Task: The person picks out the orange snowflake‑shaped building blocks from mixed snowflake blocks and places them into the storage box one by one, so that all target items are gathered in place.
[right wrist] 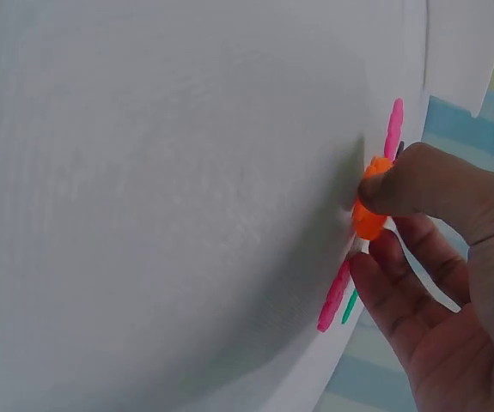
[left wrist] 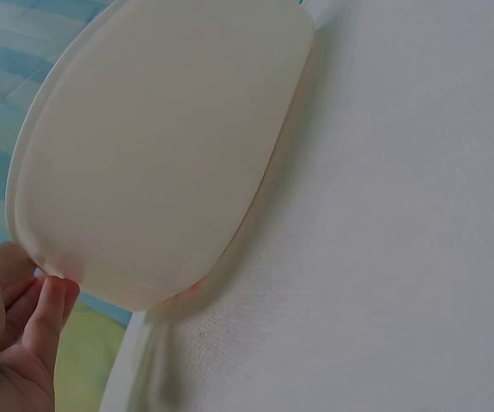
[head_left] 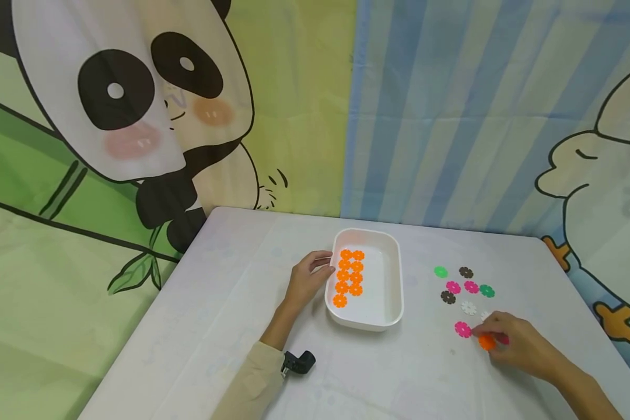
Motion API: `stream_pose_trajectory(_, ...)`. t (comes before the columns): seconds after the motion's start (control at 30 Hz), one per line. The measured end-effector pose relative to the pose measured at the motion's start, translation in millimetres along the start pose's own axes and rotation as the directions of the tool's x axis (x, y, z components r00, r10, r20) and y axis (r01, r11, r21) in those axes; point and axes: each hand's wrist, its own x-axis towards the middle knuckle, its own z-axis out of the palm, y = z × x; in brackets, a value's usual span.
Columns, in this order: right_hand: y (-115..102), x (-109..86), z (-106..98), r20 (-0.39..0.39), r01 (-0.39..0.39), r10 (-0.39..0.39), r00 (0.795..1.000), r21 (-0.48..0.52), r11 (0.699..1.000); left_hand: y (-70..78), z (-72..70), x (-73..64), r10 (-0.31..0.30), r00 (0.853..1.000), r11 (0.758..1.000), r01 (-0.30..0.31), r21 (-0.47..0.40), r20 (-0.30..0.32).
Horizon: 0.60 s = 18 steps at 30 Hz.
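A white plastic tray [head_left: 385, 291] stands on the table, with several orange flower-shaped discs [head_left: 356, 277] in two columns along its left side. My left hand [head_left: 307, 279] holds the tray's left rim; in the left wrist view the fingers [left wrist: 47, 313] pinch it at a rounded end. Off to the right, my right hand [head_left: 522, 344] pinches an orange flower-shaped disc [head_left: 486, 342] between thumb and finger, low over the table. One pink disc [head_left: 463, 329] lies just left of these fingertips, and another pink disc [right wrist: 334, 296] is partly covered by the hand in the head view.
Beyond the right hand lie loose discs: light green [head_left: 441, 272], dark green [head_left: 486, 290], brown [head_left: 466, 272], pink [head_left: 471, 287] and white [head_left: 469, 307]. A black wrist mount [head_left: 299, 363] sits at the left cuff. Printed curtains [head_left: 425, 116] hang behind the table [head_left: 399, 379].
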Motion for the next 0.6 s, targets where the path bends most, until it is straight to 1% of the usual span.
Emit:
stream_pose_trajectory(0.13,-2.1,-2.9,2.3,-0.044,0.029,-0.03,0.999,-0.02,0.999,-1.4,0.7,-0.3,-0.002,1.0,1.0,0.002,0.005,0.0)
stream_pose_trajectory(0.23,-3.5,-4.6,2.8,-0.062,0.078,-0.08,0.995,-0.031,0.996,-2.4,0.8,-0.3,0.006,1.0,1.0,-0.006,-0.006,-0.001)
stream_pose_trajectory(0.4,-5.1,-5.9,0.9,-0.074,0.136,-0.142,0.987,-0.083,0.987,-2.1,0.6,0.1,0.007,1.0,1.0,-0.007,-0.014,-0.003)
stream_pose_trajectory(0.5,-4.8,-6.4,-0.6,-0.077,0.152,-0.161,0.984,-0.108,0.982,-1.1,0.6,0.4,0.002,1.0,1.0,-0.002,-0.005,-0.003)
stream_pose_trajectory(0.6,-4.7,-7.1,-2.2,-0.074,0.162,-0.172,0.982,-0.123,0.979,-0.8,0.3,0.6,0.01,1.0,1.0,-0.01,0.011,-0.001)
